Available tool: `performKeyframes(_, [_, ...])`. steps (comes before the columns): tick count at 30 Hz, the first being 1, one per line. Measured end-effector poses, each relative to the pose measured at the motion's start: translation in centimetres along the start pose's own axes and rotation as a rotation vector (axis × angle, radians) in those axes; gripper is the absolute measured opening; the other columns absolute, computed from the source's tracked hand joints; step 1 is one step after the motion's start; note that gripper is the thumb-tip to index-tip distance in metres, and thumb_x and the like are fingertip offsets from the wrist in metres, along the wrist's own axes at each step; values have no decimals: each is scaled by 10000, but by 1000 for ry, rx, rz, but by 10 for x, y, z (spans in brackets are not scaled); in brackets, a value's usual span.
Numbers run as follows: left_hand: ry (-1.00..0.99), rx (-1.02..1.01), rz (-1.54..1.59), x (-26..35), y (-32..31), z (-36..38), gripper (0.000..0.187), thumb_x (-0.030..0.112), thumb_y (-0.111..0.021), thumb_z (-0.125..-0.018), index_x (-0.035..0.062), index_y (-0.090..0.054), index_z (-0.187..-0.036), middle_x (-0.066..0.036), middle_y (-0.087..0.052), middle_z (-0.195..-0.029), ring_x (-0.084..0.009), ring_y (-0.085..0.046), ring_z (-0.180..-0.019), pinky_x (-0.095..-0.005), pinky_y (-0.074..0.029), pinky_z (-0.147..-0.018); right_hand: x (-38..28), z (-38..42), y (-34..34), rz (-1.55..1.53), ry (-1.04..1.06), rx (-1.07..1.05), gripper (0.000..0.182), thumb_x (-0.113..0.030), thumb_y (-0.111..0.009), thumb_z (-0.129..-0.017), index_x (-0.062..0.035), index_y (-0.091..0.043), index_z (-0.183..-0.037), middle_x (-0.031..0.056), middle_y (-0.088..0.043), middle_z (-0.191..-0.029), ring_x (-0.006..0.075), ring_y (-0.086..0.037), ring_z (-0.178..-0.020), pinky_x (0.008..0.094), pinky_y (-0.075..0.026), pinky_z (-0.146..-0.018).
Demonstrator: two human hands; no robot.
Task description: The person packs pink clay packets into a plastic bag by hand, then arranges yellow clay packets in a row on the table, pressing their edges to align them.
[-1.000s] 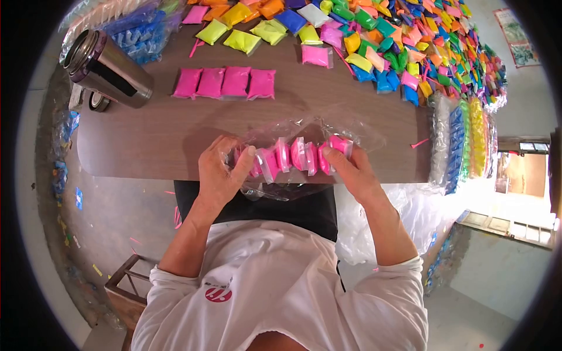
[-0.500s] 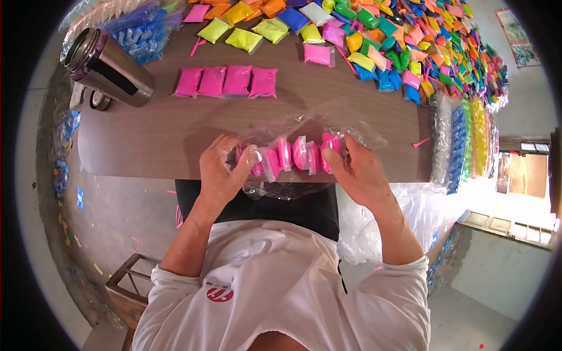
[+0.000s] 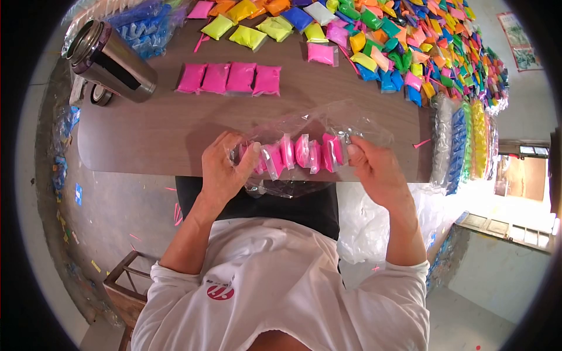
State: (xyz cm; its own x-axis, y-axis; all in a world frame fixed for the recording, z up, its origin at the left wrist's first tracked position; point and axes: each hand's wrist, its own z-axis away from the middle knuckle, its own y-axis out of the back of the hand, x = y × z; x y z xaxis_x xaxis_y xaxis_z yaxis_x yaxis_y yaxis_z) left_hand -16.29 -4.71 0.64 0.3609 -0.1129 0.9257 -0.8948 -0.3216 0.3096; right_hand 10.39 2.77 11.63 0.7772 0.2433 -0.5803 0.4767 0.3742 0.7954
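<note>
Holding a clear bag [image 3: 304,124] of pink packets [image 3: 302,151] at the surface's [image 3: 140,137] near edge.
The left hand [image 3: 225,168] closes loosely around the bag's left end; the right hand [image 3: 377,169] pinches its right side between thumb and fingers. Beyond lie four flat packets [image 3: 240,77], with a flask [image 3: 120,65] to their left and a colourful heap [image 3: 418,44] toward the far right.

Packets [image 3: 287,153] in bag [image 3: 372,130] before packet row [image 3: 241,77]; flask [image 3: 117,65] left, on table [image 3: 140,131].
</note>
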Motion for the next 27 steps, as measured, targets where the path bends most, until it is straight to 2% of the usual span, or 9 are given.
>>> performKeyframes(2, [-3, -16, -25, 0, 1, 0, 202, 157, -731, -860, -33, -677, -904, -155, -656, -825, -280, -630, -766, -357, -494, -711, -4, 0, 13, -4, -36, -58, 288, -258, -542, -1024, 21, -614, -1012, 261, -625, -768, 474, -609, -746, 468, -474, -629])
performKeyframes(5, [13, -5, 7, 0, 0, 1, 205, 158, -733, -860, -32, -674, -907, -154, -655, -823, -281, -626, -757, -356, -494, -703, 3, -3, 14, -54, 32, 5, 294, -246, -575, -1001, -12, -637, -1167, 244, -638, -784, 430, -635, -724, 434, -486, -632])
performKeyframes(8, [-23, 0, -52, -1, 1, 0, 211, 162, -736, -860, -32, -670, -911, -148, -650, -815, -277, -622, -744, -352, -491, -692, 12, -10, -3, 53, 115, -33, 325, -229, -615, -967, -34, -641, -1226, 231, -637, -780, 385, -643, -689, 403, -493, -631])
performKeyframes(11, [-40, 7, -75, 0, 1, 0, 219, 169, -737, -861, -31, -666, -913, -142, -645, -808, -273, -621, -738, -351, -491, -686, 14, -18, -17, 40, 83, 22, 255, -226, -635, -944, -34, -662, -1110, 227, -622, -763, 390, -618, -682, 426, -475, -625])
performKeyframes(14, [-17, 0, -15, -1, 1, 1, 213, 168, -735, -861, -27, -671, -916, -137, -642, -803, -268, -623, -737, -351, -491, -685, -1, -17, 0, 90, -21, -52, 226, -238, -620, -958, -13, -635, -982, 231, -601, -749, 410, -573, -664, 455, -444, -610])
performKeyframes(17, [-38, 1, -27, 1, 1, 0, 203, 171, -727, -864, -19, -678, -919, -137, -642, -802, -267, -623, -736, -354, -490, -682, 6, -15, -1, 128, 3, -83, 255, -242, -603, -976, 1, -581, -901, 229, -561, -706, 418, -511, -631, 458, -417, -589])
performKeyframes(20, [-51, 4, 1, -2, 0, 0, 193, 174, -721, -866, -10, -686, -911, -136, -642, -801, -265, -624, -739, -356, -490, -682, 19, -17, -11, 82, 67, -96, 271, -252, -582, -993, 0, -584, -894, 228, -540, -690, 414, -482, -610, 439, -410, -574])
performKeyframes(23, [11, -7, -8, 1, 0, 1, 193, 179, -720, -864, -8, -688, -900, -138, -643, -802, -271, -625, -742, -361, -493, -686, 13, -14, -9, -22, 28, -39, 288, -262, -565, -1001, 2, -576, -886, 238, -550, -710, 435, -504, -637, 460, -420, -590])
performKeyframes(27, [-13, -5, -11, -1, 0, 0, 194, 178, -723, -859, -9, -690, -898, -142, -643, -803, -279, -625, -744, -365, -495, -689, 16, -14, -2, 29, -10, -136, 292, -262, -535, -1018, 2, -587, -903, 248, -558, -732, 445, -517, -657, 466, -432, -607])
